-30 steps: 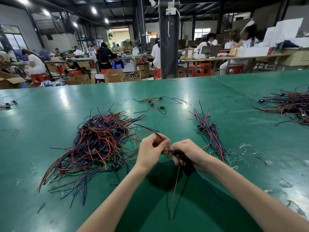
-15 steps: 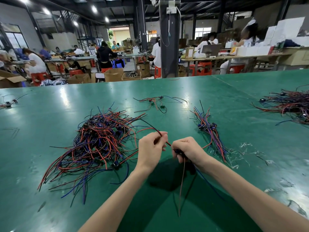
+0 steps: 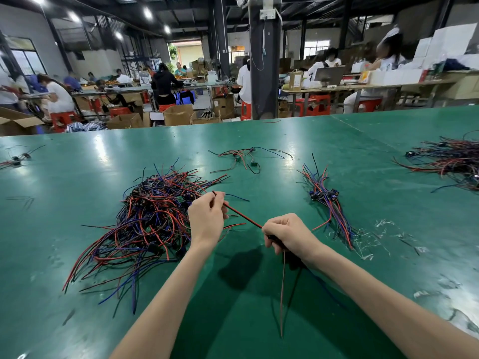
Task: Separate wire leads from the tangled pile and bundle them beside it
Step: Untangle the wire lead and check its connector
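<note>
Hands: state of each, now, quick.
Left hand: pinching the red wire lead near its end.
Right hand: closed round the same lead further along.

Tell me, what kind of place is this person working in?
Most likely a factory or assembly workshop for wiring. A long green worktable carries a tangled pile of wire leads and a sorted bundle, other workers sit at benches behind, and cardboard boxes stand on the floor.
</note>
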Demonstrator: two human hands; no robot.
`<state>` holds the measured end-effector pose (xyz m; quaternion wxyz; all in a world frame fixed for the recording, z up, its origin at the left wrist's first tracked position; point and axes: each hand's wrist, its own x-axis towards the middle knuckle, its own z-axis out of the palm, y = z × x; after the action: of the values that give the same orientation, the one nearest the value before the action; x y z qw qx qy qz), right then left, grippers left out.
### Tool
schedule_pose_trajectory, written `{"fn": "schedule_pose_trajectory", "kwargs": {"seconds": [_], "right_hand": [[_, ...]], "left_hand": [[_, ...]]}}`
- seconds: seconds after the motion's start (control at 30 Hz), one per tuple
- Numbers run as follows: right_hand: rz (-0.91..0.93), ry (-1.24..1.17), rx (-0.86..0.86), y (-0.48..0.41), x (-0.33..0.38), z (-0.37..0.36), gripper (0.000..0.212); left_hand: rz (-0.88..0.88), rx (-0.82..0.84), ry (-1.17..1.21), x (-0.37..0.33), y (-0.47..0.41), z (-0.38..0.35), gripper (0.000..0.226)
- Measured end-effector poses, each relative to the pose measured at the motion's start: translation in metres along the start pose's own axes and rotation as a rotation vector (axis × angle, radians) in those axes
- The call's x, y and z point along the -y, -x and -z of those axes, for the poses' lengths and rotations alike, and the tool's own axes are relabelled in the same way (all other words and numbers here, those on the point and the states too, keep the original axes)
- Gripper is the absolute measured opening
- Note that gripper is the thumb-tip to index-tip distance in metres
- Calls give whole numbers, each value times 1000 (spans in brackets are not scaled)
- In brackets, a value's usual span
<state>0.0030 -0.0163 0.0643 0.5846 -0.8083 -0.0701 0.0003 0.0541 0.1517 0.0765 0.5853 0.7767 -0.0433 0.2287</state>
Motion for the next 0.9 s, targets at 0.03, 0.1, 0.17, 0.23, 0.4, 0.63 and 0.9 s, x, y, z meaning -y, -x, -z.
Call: {"fn": "schedule_pose_trajectory", "kwargs": {"seconds": [0.03,0.1,0.17,0.23,0.4,0.63,0.9], "right_hand": [[2,5,4,0,0,-1,25],[3,5,10,0,0,-1,25],[1,-1,13,1,0,1,25],[3,-8,14,1,-1,2,25],[9,-32,26,1,0,4,25],[-12,-21,21,1,-2,6,24],[-43,-110,-21,-1,-6,5,37]], "left_hand": [[-68,-5,-66,-1,1,2,26],[-305,-25,-260,1,3,5,29],[-515,-53,-405,2,4,7,24],[-537,-81,-418,2,2,8,25],[-118,-82,-45,2,-1,5,35],[-122,-30,-87,10,-4,8,38],[-63,-63,62,8,0,3,25]]}}
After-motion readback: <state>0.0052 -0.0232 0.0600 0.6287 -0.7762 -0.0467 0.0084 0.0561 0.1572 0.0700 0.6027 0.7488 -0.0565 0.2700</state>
